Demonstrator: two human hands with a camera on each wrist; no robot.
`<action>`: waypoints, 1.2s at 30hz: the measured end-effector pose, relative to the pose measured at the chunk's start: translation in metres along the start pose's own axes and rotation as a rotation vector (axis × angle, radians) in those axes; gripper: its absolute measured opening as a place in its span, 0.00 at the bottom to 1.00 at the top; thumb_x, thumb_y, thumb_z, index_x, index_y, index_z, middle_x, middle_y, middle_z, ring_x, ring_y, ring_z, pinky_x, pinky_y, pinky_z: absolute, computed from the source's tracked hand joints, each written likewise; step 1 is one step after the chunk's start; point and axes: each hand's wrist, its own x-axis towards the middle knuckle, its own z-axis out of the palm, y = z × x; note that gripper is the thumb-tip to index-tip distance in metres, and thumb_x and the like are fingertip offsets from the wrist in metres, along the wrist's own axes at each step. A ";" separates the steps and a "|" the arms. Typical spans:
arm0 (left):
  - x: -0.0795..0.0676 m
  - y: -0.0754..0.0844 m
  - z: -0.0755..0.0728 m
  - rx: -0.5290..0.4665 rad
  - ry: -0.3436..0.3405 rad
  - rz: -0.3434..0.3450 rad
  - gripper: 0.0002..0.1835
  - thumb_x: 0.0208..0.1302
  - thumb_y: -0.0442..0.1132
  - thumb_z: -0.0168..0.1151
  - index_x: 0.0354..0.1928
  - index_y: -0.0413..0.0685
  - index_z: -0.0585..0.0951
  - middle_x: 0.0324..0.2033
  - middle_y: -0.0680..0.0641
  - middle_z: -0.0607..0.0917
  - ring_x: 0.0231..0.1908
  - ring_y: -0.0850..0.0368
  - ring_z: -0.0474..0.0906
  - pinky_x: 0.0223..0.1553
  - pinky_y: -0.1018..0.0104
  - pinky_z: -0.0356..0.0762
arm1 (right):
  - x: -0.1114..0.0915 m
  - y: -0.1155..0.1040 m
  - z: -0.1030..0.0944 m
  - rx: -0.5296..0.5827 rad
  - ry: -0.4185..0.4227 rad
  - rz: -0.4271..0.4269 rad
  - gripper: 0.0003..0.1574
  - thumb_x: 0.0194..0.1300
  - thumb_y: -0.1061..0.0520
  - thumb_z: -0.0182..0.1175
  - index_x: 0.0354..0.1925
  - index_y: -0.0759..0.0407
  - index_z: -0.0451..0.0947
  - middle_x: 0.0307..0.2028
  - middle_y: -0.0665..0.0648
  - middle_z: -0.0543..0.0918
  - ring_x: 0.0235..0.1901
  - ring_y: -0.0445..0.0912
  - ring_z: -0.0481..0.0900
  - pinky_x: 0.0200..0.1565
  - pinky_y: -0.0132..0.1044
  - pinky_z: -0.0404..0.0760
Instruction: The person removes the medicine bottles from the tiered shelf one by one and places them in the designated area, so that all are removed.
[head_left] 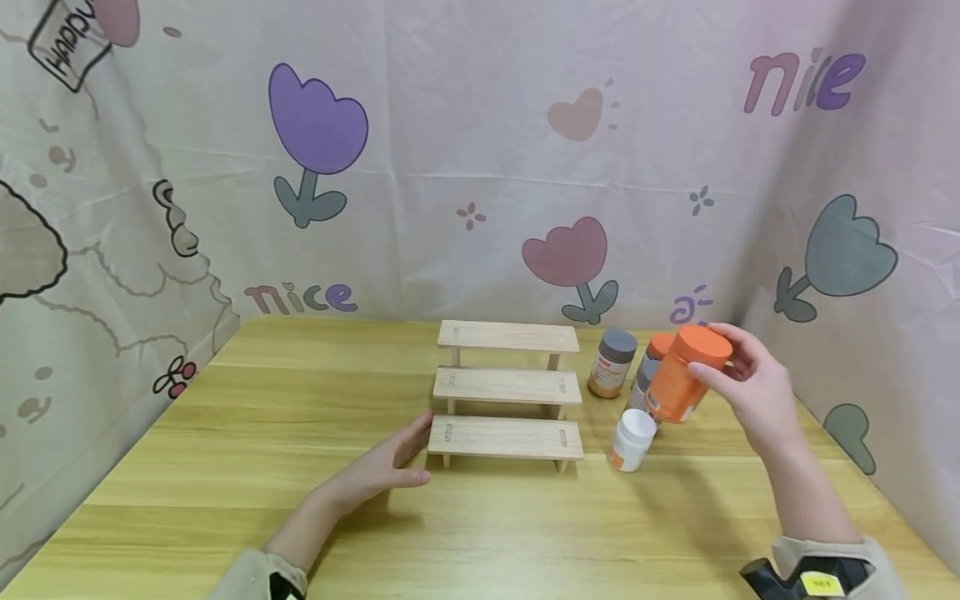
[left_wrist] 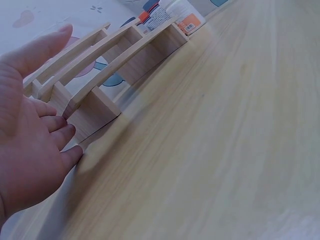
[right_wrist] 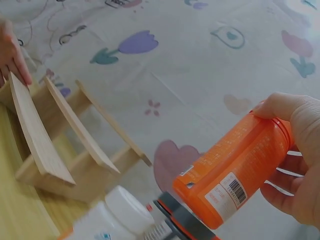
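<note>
My right hand point(head_left: 753, 387) grips an orange bottle point(head_left: 678, 379) near its orange cap, thumb on the near side. The bottle leans, held up over the other bottles at the right of the table. In the right wrist view its barcode label point(right_wrist: 230, 195) faces the camera. A three-step wooden shelf point(head_left: 506, 437) stands mid-table. Beside its left end is my left hand point(head_left: 378, 467), fingers extended and thumb apart. The left wrist view shows those fingertips point(left_wrist: 72, 155) right at the end of the lowest step.
Right of the shelf stand a grey-capped bottle point(head_left: 612, 363), a white bottle point(head_left: 632, 440) and an orange-capped bottle point(head_left: 660, 344), the last partly hidden behind the held one. A printed cloth point(head_left: 450, 150) hangs along the table's back and sides.
</note>
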 end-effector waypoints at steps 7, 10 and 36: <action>-0.001 0.003 0.001 -0.005 0.001 -0.002 0.49 0.62 0.42 0.59 0.71 0.38 0.36 0.71 0.39 0.38 0.69 0.43 0.39 0.67 0.50 0.41 | -0.011 0.018 -0.025 0.072 0.030 0.063 0.32 0.59 0.66 0.62 0.60 0.51 0.68 0.44 0.37 0.75 0.41 0.29 0.74 0.39 0.14 0.72; -0.002 0.003 0.002 0.000 0.003 0.002 0.49 0.62 0.41 0.59 0.71 0.38 0.36 0.71 0.39 0.38 0.69 0.43 0.39 0.67 0.50 0.41 | -0.015 0.025 -0.030 -0.025 0.029 0.087 0.34 0.60 0.62 0.61 0.63 0.52 0.65 0.44 0.35 0.73 0.42 0.27 0.72 0.39 0.13 0.71; -0.001 0.003 0.001 0.008 0.001 -0.002 0.49 0.62 0.41 0.59 0.71 0.37 0.35 0.71 0.38 0.38 0.69 0.42 0.39 0.67 0.50 0.40 | -0.041 0.078 -0.024 -0.304 -0.074 0.180 0.43 0.61 0.55 0.63 0.65 0.73 0.56 0.56 0.75 0.67 0.38 0.16 0.59 0.36 0.11 0.67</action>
